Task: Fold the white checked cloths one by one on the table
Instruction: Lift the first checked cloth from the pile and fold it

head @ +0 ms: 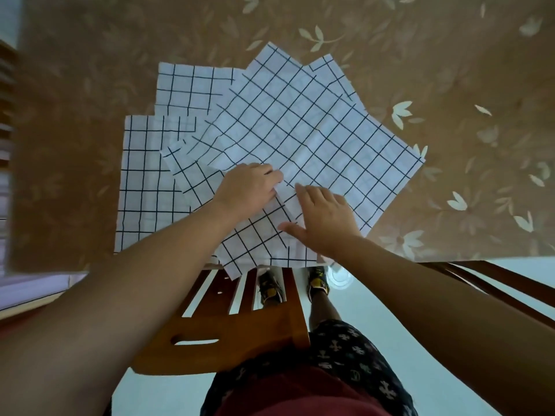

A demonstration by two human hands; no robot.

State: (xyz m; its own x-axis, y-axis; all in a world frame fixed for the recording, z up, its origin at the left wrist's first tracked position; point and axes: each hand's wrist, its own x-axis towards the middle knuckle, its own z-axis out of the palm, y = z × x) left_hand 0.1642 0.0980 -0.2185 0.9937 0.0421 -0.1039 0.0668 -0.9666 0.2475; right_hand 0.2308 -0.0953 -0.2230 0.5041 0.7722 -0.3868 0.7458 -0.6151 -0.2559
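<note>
Head view: the top white black-checked cloth [300, 130] lies askew over other checked cloths [144, 175] on the brown floral counter [450, 70]. At its near corner the left hand [249, 187] pinches fabric in its grip; the right hand [324, 217] rests flat, released. Best to carry that corner squarely across

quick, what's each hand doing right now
left hand: pinching the near edge of the top checked cloth
right hand: open, fingers flat on the same cloth

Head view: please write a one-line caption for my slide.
Left hand pinches a corner of the top checked cloth, right hand presses it on the flowered table.
</note>
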